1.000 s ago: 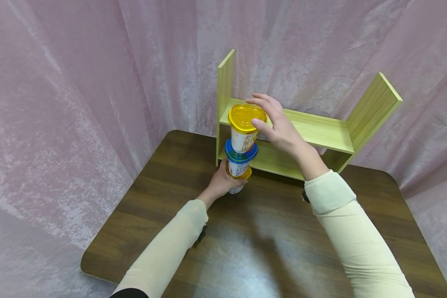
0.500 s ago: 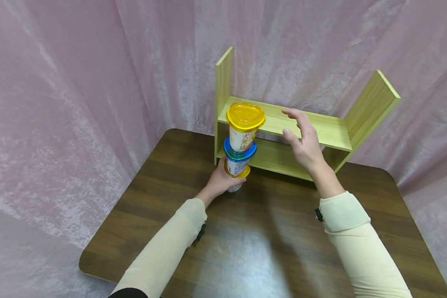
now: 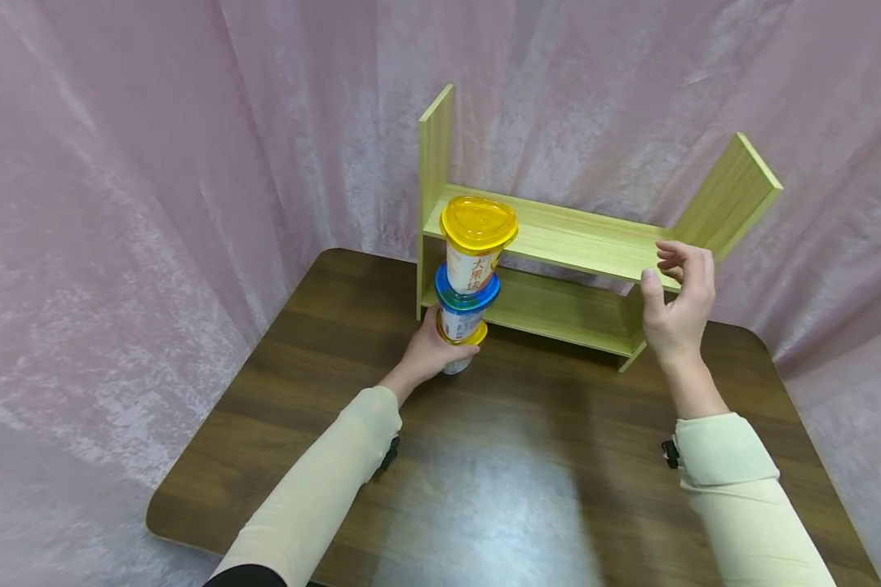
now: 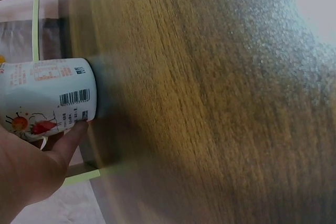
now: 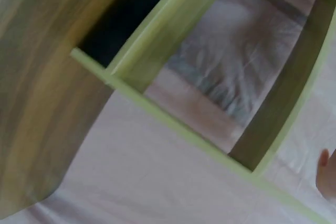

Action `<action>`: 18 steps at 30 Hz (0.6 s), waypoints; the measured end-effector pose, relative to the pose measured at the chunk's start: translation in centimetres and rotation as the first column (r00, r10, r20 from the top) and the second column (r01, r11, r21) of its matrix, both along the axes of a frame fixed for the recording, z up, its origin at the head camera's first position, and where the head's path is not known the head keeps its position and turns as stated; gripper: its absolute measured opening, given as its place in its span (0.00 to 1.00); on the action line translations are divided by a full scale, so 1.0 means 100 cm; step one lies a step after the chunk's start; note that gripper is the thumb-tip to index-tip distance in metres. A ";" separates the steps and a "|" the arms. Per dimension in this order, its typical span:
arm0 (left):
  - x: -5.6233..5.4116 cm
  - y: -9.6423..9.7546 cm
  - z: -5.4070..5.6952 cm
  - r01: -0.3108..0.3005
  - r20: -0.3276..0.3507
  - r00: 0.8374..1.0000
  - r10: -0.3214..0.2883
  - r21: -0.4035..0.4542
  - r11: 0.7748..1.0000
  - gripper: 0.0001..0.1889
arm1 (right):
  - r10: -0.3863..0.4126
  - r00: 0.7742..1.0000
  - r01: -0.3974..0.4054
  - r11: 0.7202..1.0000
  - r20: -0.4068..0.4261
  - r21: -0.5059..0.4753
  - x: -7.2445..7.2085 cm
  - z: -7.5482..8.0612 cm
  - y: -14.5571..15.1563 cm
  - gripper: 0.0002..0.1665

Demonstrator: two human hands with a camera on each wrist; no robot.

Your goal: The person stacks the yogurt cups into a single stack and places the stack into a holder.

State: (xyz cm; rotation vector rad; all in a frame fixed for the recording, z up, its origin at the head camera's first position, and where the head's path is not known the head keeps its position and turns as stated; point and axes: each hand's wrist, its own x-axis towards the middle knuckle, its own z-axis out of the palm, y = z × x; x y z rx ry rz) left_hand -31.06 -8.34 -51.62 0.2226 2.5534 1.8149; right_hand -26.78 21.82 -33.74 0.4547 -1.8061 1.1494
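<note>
Balancing the yellow-lidded top cup (image 3: 477,244) on the blue-lidded cup (image 3: 464,306), and that on the bottom cup (image 4: 47,93), standing all three on the surface (image 3: 279,424) in front of the left end of the shelf (image 3: 580,240). Gripping only the lowest with the left hand (image 3: 431,349), presumably bracing the stack from below against tipping. Holding nothing in the loosely bent right hand (image 3: 679,314), hovering near the shelf's right end, well apart from the cups, likely sparing the stack a knock. Backing it all with a pink curtain (image 3: 338,122).

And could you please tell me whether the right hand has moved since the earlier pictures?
Yes: in the head view, the right hand moved rightward along the shelf, from the stacked cups towards its right end.
</note>
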 end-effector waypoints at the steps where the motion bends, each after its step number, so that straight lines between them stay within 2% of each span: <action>1: 0.000 0.000 0.000 -0.002 -0.002 1.000 0.002 -0.002 1.000 0.53 | -0.043 0.999 0.042 0.999 -0.019 -0.026 0.002 0.001 0.001 0.30; 3: 0.000 0.000 0.000 -0.002 -0.004 1.000 0.002 -0.002 1.000 0.53 | -0.139 0.989 0.135 0.987 -0.052 -0.083 0.003 0.001 0.006 0.29; 6: -0.001 0.000 0.001 0.000 -0.010 1.000 0.000 -0.003 1.000 0.53 | -0.271 0.960 0.255 0.949 -0.068 -0.188 -0.003 -0.003 0.015 0.23; 8: -0.001 -0.001 0.001 0.003 -0.010 1.000 -0.003 -0.001 1.000 0.53 | -0.321 0.946 0.300 0.923 -0.053 -0.243 -0.008 -0.006 0.022 0.19; 10: -0.001 -0.001 0.002 0.008 -0.009 1.000 -0.008 0.001 1.000 0.53 | -0.335 0.942 0.320 0.903 -0.005 -0.286 -0.013 -0.011 0.030 0.21; 12: 0.000 -0.001 0.002 0.010 -0.004 1.000 -0.010 0.005 1.000 0.53 | -0.300 0.952 0.304 0.899 0.062 -0.317 -0.018 -0.015 0.037 0.24; 15: 0.001 0.000 0.002 0.013 -0.003 1.000 -0.013 0.011 1.000 0.53 | -0.191 0.959 0.256 0.902 0.209 -0.349 -0.026 -0.020 0.048 0.30; 18: 0.003 0.000 0.001 0.008 -0.002 1.000 -0.008 0.019 1.000 0.53 | -0.064 0.928 0.204 0.912 0.367 -0.355 -0.037 -0.025 0.061 0.39</action>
